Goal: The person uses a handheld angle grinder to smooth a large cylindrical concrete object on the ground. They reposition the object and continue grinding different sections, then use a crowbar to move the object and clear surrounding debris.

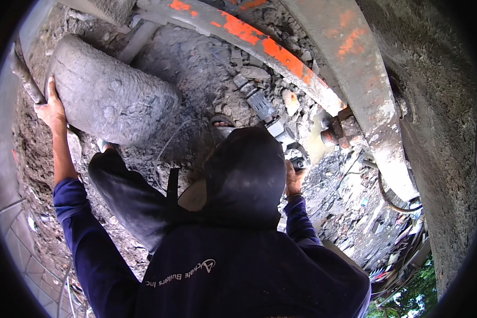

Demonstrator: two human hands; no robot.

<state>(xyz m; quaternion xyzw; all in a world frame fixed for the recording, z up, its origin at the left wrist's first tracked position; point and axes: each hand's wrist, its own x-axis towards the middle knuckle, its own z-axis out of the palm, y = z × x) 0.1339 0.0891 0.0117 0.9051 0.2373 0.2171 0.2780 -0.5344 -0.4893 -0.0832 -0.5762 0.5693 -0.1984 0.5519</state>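
My left hand (51, 110) lies against the left edge of a big rounded grey stone block (114, 93). One digit stretches up along the block, and the others are partly hidden next to the end of a rough bar (26, 74). Low on the right, my right hand (293, 179) closes around a round grey-and-black thing (298, 157) whose kind I cannot make out. Just beyond it lies a grey power tool (261, 105) with a long body, its near end close to the round thing.
Two curved metal beams (244, 33) with worn orange paint arch over the rubble (344, 196). A rough grey wall (445, 132) rises at the right. A cable (389, 199) loops below the beam. Paving (24, 244) edges the left side. My sandalled foot (222, 123) stands near the power tool.
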